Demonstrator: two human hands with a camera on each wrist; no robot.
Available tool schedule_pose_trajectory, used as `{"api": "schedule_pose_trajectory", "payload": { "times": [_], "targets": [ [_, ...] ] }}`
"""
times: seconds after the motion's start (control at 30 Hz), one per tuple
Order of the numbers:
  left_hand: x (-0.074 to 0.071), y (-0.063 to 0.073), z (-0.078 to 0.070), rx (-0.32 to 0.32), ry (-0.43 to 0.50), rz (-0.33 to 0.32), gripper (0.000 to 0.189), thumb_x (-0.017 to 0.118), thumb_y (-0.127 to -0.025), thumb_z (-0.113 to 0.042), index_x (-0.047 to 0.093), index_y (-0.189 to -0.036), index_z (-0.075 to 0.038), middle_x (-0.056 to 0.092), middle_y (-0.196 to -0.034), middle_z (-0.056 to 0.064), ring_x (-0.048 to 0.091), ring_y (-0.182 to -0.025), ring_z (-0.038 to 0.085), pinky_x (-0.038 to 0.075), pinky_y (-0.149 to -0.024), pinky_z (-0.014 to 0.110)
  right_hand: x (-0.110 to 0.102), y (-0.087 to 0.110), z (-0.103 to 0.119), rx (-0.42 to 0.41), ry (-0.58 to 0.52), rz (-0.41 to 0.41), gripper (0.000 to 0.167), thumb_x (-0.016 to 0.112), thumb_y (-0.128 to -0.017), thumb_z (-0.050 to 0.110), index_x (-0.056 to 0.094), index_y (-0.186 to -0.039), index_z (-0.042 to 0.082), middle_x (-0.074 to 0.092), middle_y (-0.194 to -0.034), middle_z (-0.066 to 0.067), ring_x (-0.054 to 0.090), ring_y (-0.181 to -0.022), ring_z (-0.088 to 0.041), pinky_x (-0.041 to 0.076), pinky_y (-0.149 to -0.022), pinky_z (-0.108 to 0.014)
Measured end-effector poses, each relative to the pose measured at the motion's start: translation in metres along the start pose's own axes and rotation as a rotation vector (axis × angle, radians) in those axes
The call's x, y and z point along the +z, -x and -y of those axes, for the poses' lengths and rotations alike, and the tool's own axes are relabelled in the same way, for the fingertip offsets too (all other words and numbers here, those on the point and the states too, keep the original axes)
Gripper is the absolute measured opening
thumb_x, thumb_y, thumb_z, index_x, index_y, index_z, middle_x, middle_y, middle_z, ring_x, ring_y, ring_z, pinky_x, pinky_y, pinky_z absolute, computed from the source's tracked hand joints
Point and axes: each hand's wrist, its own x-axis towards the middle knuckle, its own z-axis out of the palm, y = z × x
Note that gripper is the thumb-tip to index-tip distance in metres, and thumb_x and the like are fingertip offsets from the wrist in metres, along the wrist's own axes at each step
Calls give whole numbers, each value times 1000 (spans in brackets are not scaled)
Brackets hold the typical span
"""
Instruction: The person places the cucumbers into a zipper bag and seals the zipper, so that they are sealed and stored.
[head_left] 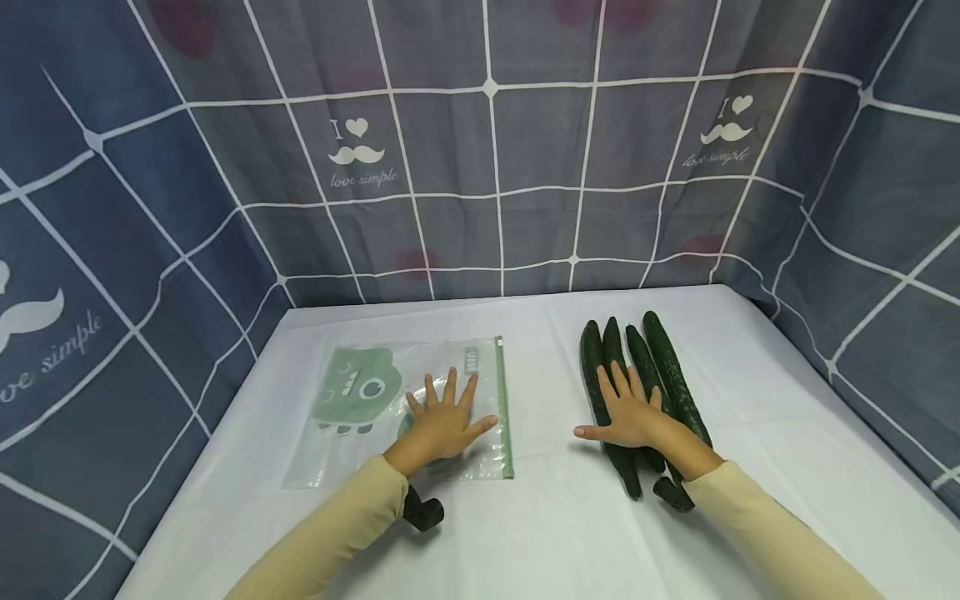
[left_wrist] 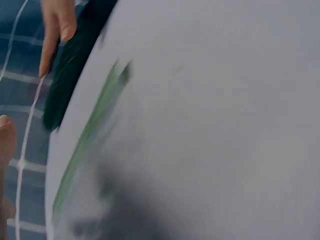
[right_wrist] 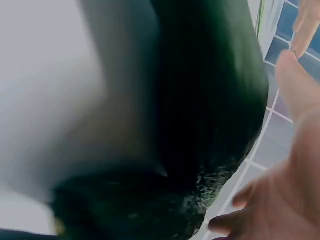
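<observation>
The bag [head_left: 390, 417] is laid flat on the white table [head_left: 543, 533], printed side up, with its green strip [head_left: 505, 417] turned towards the cucumbers [head_left: 677, 375]; it seems to be spread this way so that the strip edge can be reached without folds. The four cucumbers are set lengthwise and close together, slightly fanned, probably so that they can be taken up from one place. A bare stretch of table is left between the two, and one hand is stationed over each, presumably so that both sides are within reach.

The left hand [head_left: 444, 421] is held palm down over the bag's right half, fingers spread and released, with nothing grasped; its thumb is pointed at the strip and stops just beside it. The bag lies beneath these fingers. The right hand [head_left: 628, 414] is likewise splayed, gripping nothing. The left three cucumbers lie under its fingers, the thumb being stretched past the leftmost over the table, while the rightmost runs beyond the little finger and is partly hidden by the wrist. Whether either palm is pressed down cannot be told.
</observation>
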Motion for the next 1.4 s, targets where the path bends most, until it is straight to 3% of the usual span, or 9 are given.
{"api": "schedule_pose_trajectory", "payload": {
  "times": [0.23,0.5,0.8,0.97,1.03,1.1,1.2,1.27,1.4],
  "targets": [
    [20,-7,-19,75,34,58,73,34,-84,-68,20,-145,-31,6,-151,21,-2,-130,58,3,-91,78,5,9,-6,-2,-30,52,114,72,-68,52,11,-142,-10,-6,-149,-29,-5,-134,-49,3,-97,-73],
    [35,-13,-12,38,63,54,69,41,-83,-66,30,-142,-32,9,-150,23,-3,-129,60,2,-90,79,3,5,-11,-56,-83,87,94,70,-76,18,9,-145,-1,2,-149,-27,-13,-132,-51,-4,-99,-70],
    [37,-14,-6,23,112,28,59,50,-85,-51,34,-139,-33,10,-149,24,-2,-128,60,2,-89,80,0,-3,-18,-84,-113,117,87,66,-80,15,10,-146,6,27,-142,-30,-16,-130,-53,-8,-99,-69],
    [36,-16,-2,30,147,23,59,46,-86,-45,30,-141,-33,8,-150,23,-3,-129,60,1,-90,79,-7,-6,-23,-106,-115,40,87,69,-77,13,17,-146,5,37,-138,-28,2,-131,-55,20,-98,-67],
    [34,-16,-1,23,170,40,60,43,-88,-44,25,-144,-30,6,-150,23,-5,-129,59,-1,-90,79,-14,-7,-25,-113,-103,5,86,70,-75,9,20,-145,2,44,-132,-28,31,-124,-51,42,-85,-57],
    [31,-15,0,18,191,58,61,40,-90,-43,21,-145,-27,5,-151,23,-6,-129,59,-3,-90,78,-22,-7,-28,-109,-94,-33,82,68,-75,4,23,-144,1,51,-124,-28,56,-95,-40,49,-63,-41],
    [29,-14,2,15,212,69,63,37,-90,-40,16,-147,-21,7,-151,23,-6,-130,58,-5,-90,78,-32,-7,-32,-83,-75,-69,77,66,-75,0,27,-142,0,58,-112,-25,50,-52,-18,38,-47,-27],
    [29,-14,3,15,216,62,64,37,-91,-38,15,-147,-19,9,-150,23,-4,-131,57,-4,-90,78,-36,-6,-37,-54,-61,-84,74,67,-77,4,29,-141,0,55,-117,-27,55,-55,-22,43,-49,-30],
    [28,-13,6,32,227,38,64,41,-89,-32,17,-147,-19,15,-150,20,-1,-130,58,-2,-89,79,-42,-6,-48,-11,-31,-118,68,68,-79,17,36,-136,-2,42,-130,-32,57,-95,-44,49,-70,-48]
  ]
}}
